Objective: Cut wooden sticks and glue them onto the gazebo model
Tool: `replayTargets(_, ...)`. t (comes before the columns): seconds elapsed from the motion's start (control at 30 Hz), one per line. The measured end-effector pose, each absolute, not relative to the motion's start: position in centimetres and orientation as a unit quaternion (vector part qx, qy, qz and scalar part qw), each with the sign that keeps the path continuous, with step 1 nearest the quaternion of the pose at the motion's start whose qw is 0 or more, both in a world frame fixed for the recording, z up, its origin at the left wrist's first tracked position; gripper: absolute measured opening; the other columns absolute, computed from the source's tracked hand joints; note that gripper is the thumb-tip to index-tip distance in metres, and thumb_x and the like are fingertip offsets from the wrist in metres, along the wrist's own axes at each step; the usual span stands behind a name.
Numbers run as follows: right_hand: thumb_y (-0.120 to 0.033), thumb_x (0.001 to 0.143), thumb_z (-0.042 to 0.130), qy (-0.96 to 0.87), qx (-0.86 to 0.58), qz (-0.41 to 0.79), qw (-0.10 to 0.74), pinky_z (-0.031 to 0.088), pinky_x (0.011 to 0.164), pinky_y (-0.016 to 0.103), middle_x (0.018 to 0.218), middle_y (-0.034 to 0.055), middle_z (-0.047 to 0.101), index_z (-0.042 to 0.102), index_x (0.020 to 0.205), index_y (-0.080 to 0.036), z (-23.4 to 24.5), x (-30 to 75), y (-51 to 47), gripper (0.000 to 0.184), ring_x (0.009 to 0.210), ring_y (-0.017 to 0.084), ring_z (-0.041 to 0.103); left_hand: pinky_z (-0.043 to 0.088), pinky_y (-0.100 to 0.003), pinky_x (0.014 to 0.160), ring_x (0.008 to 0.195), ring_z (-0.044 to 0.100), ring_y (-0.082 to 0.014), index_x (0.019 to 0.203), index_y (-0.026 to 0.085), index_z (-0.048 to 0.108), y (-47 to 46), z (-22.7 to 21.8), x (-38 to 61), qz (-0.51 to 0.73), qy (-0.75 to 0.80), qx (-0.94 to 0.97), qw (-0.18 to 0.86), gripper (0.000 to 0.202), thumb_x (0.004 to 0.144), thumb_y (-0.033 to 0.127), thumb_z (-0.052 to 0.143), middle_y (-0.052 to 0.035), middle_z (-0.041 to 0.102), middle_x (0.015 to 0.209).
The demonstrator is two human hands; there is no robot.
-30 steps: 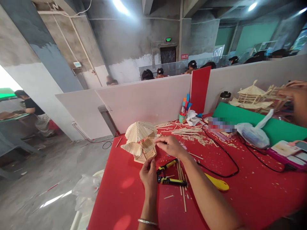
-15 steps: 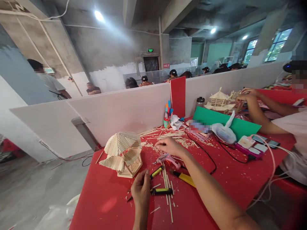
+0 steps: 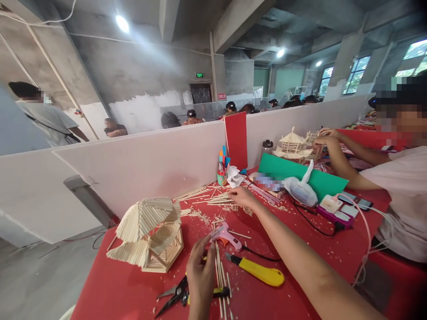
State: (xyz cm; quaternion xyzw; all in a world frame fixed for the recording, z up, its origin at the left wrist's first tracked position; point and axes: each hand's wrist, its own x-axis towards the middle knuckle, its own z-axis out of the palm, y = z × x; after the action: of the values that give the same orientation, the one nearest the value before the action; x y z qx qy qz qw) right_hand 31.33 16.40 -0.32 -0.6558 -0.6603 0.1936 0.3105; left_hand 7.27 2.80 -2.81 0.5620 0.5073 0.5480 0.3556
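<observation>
Left hand (image 3: 200, 269): fingers and thumb apart, over the black-and-yellow cutters (image 3: 180, 291), tips just beside the pink glue gun (image 3: 231, 238). Stick pavilion (image 3: 145, 220): to this hand's left, apart from it; pale, ribbed, peaked roof, flared lower eaves, angular base; near the left edge of the desk (image 3: 116, 293), a red strip between. Right hand (image 3: 245, 196): at the loose sticks (image 3: 218, 201), fingertip closure cannot be told. Behind: white partition (image 3: 150, 162)
</observation>
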Motion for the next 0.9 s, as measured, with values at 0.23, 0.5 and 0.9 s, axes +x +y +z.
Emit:
replayTargets(0.23, -0.030, 0.094, 0.059, -0.605, -0.698, 0.171, 0.344, 0.051, 0.088, 0.035, 0.113, 0.0050, 0.069, 0.069, 0.109, -0.020, -0.2, 33.0, 23.0, 0.020, 0.101, 0.020, 0.065, 0.055, -0.035, 0.072, 0.082, 0.069, -0.0261, 0.087, 0.020, 0.079, 6.8, -1.2, 11.9, 0.585, 0.487, 0.523, 0.385, 0.036, 0.071, 0.051, 0.071, -0.0124, 0.074, 0.094)
replayTargets(0.5, -0.036, 0.096, 0.060, -0.551, -0.741, 0.149, 0.354, 0.054, 0.088, 0.043, 0.124, 0.0088, 0.060, 0.058, 0.124, -0.018, 0.2, 34.8, 30.5, 0.034, 0.104, 0.022, 0.062, 0.053, -0.030, 0.059, 0.065, 0.067, -0.0214, 0.088, 0.019, 0.079, 8.4, -1.8, 13.3, 0.545, 0.501, 0.498, 0.451, 0.039, 0.067, 0.052, 0.074, -0.0112, 0.075, 0.088)
replayTargets(0.9, -0.041, 0.104, 0.034, -0.531, -0.788, 0.085, 0.300, 0.048, 0.087, 0.028, 0.127, 0.0093, 0.062, 0.052, 0.135, -0.024, -2.1, 30.9, 29.5, 0.039, 0.115, 0.021, 0.059, 0.053, -0.030, 0.062, 0.068, 0.067, -0.0220, 0.093, 0.016, 0.078, 8.7, -2.0, 11.8, 0.496, 0.544, 0.510, 0.445, 0.040, 0.072, 0.051, 0.071, -0.0080, 0.072, 0.076)
